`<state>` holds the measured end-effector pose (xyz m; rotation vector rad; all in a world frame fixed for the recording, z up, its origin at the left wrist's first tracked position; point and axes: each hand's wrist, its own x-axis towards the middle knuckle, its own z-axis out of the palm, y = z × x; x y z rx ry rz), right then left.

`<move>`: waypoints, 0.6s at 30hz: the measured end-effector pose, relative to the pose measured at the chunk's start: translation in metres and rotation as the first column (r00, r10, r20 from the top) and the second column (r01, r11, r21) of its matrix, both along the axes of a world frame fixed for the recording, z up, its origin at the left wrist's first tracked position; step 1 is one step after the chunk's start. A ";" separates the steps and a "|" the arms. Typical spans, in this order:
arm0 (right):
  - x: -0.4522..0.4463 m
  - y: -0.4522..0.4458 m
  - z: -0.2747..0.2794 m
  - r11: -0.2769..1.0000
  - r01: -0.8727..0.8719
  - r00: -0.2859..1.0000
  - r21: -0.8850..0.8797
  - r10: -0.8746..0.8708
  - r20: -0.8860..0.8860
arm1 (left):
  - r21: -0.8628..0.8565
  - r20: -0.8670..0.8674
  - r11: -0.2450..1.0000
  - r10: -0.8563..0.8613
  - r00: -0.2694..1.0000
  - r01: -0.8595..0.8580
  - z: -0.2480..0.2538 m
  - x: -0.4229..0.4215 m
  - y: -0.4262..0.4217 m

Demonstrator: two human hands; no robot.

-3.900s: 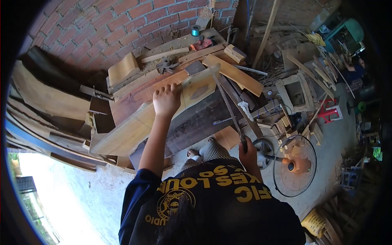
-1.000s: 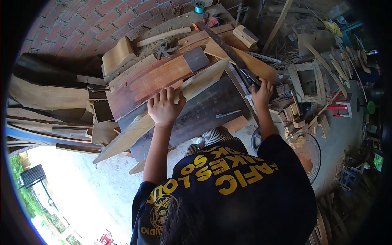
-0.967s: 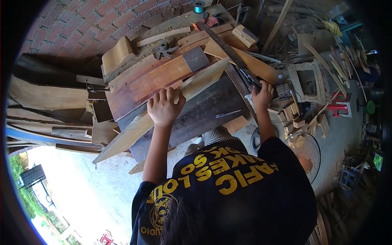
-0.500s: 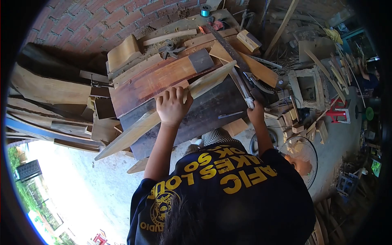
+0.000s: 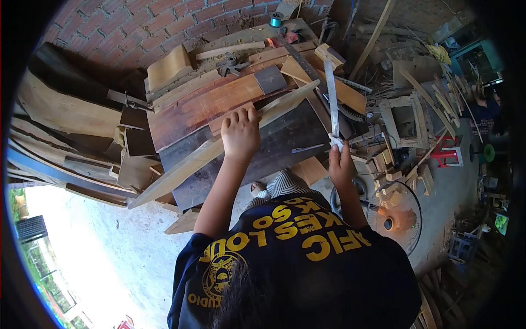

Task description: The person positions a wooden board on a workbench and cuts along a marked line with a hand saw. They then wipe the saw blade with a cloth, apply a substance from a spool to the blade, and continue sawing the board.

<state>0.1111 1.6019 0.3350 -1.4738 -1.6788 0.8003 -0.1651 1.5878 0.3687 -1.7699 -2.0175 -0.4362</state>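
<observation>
A long, pale, curved wooden piece lies slantwise over a dark board on the bench. My left hand is closed over its upper edge near the middle, fingers curled and partly hidden. A small reddish block sits just beyond those fingers. In my right hand is a long flat metal blade with a white wrapped grip, pointing up and away from me, to the right of the wooden piece. A pen rests on the dark board between my hands.
A reddish board, a dark square pad, a metal star-shaped knob and a spool lie farther back. Curved planks are stacked left. A fan stands right, near wood offcuts.
The metal blade has swung upright in my right hand, its tip now pointing away from me. My left hand has shifted slightly right and its fingers have curled tighter.
</observation>
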 end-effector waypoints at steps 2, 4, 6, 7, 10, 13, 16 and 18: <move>-0.017 -0.013 0.033 0.968 -0.243 0.968 0.064 0.238 0.078 | -0.047 0.012 0.999 0.005 1.000 -0.004 -0.001 0.001 -0.002; -0.041 -0.025 0.055 0.949 -0.316 0.946 -0.013 0.317 0.064 | -0.086 0.019 0.996 0.009 1.000 -0.007 0.002 0.001 -0.003; -0.060 -0.033 0.054 0.916 -0.398 0.914 -0.057 0.401 0.065 | -0.251 0.077 0.967 0.059 0.995 -0.038 0.007 0.003 -0.003; -0.068 -0.035 0.049 0.911 -0.411 0.907 -0.023 0.411 0.087 | -0.247 0.079 0.968 0.057 0.995 -0.036 0.008 0.003 -0.002; -0.085 -0.038 0.046 0.919 -0.393 0.903 -0.034 0.392 0.178 | -0.346 0.119 0.938 0.082 0.990 -0.036 0.013 0.001 0.000; -0.090 -0.045 0.040 0.929 -0.370 0.909 -0.017 0.366 0.202 | -0.383 0.106 0.923 0.072 0.992 -0.026 0.013 -0.003 0.001; -0.083 -0.055 0.045 0.934 -0.333 0.890 -0.131 0.358 0.282 | -0.293 0.100 0.956 0.030 0.995 0.001 0.003 -0.008 0.004; -0.072 -0.061 0.049 0.932 -0.340 0.870 -0.128 0.363 0.334 | -0.275 0.078 0.961 0.013 0.997 0.009 0.002 -0.007 0.003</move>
